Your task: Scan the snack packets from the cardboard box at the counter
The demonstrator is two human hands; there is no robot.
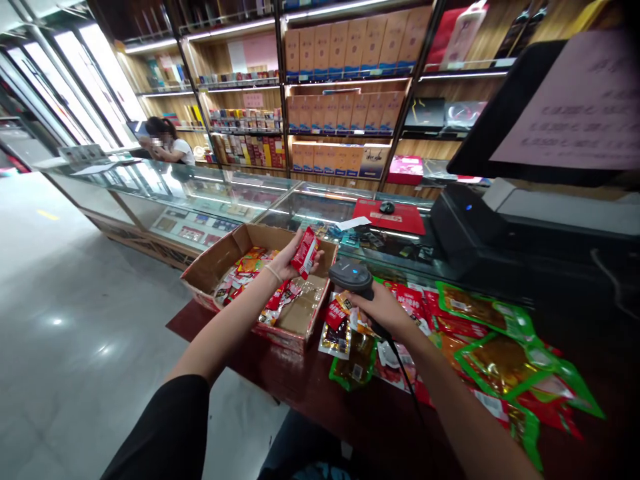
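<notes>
A small red snack packet (pixel 306 252) is held up in my left hand (pixel 289 261), its printed side turned toward the right. Below that hand stands an open cardboard box (pixel 240 238) with a loose layer of snack packets (pixel 250 263) inside. My right hand (pixel 383 308) grips the handle of a black barcode scanner (pixel 351 275), which shows a small blue light; its head points left toward the packet. A black cord hangs from the handle. Beneath and beside the right hand lies a spread of packets, among them green-edged bags (pixel 500 360) and a small red packet (pixel 337 312).
A dark red table (pixel 295 380) bears the box and packets. Behind it runs a glass display counter (pixel 220 190) with a mouse (pixel 387 207) on a red mat (pixel 407 219). A black checkout machine (pixel 465 213) stands at right. Far left, a person (pixel 173 143) sits behind the counter.
</notes>
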